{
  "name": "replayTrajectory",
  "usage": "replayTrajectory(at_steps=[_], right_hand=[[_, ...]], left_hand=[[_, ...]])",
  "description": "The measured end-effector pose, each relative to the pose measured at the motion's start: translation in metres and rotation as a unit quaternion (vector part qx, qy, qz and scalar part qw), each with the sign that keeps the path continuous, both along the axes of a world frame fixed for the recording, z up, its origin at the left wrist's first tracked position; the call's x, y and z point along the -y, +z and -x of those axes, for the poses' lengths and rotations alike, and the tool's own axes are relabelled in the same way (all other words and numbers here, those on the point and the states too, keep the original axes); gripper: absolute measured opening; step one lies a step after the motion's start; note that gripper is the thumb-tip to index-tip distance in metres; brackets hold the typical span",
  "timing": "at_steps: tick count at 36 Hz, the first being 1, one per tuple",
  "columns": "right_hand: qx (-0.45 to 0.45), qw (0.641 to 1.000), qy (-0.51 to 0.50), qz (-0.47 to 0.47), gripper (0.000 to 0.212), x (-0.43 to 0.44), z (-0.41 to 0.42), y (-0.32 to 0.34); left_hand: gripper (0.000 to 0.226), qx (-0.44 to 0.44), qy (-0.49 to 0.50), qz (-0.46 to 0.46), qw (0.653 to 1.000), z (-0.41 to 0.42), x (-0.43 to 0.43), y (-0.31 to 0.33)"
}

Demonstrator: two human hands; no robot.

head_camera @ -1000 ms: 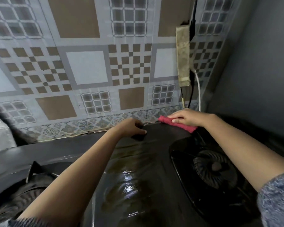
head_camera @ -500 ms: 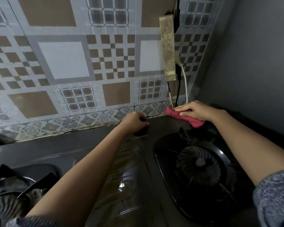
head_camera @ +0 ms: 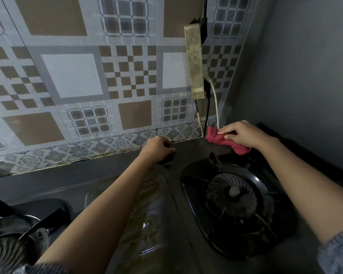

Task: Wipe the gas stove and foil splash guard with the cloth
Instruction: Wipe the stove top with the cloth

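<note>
Head view: the change over the last second is the position of the cloth. It has travelled to the right along the rear edge of the gas stove and now lies at the foot of the cables that drop from the power strip, right of centre in the frame. One end of it touches the base of the patterned wall.

State of the hands:
- The right hand holds the cloth down on the stove top. Its fingers curve over the cloth and the thumb lies against the near side.
- The left hand has not shifted. It rests curled on the rear edge of the stove, at centre frame. I cannot tell whether it holds anything beneath the fingers.

Wet streaks shine on the middle panel, lower centre. The right burner sits just in front of the cloth.

I judge that the rear strip of the stove is nearly covered, with the far right corner left. I keep the cloth clear of the cables during that pass. I cannot confirm from this view whether the patterned wall is the foil splash guard, and I see no sign that it is wiped yet.
</note>
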State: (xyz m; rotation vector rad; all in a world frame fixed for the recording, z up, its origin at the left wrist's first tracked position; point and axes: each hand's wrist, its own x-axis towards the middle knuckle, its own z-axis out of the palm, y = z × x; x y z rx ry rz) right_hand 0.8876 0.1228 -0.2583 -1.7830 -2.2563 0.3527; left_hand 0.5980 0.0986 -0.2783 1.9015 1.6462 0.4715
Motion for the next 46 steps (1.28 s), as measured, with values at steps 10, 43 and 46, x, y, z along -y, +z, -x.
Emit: replayTrajectory(at_steps=[10,43,46], right_hand=[[-0.092,0.99,-0.102,0.006,0.036,0.012,0.023,-0.021],[-0.08,0.986,-0.145,0.024,0.057,0.045,0.074,-0.002],[-0.067,0.989,-0.123,0.046,0.055,0.047,0.086,0.005]], left_hand=[[0.037,-0.001,0.002,-0.007,1.0,-0.001,0.002,-0.001],[0.048,-0.053,0.023,0.005,0.998,0.059,0.017,0.0],[0.049,-0.071,0.031,0.02,0.997,0.075,0.019,0.002]])
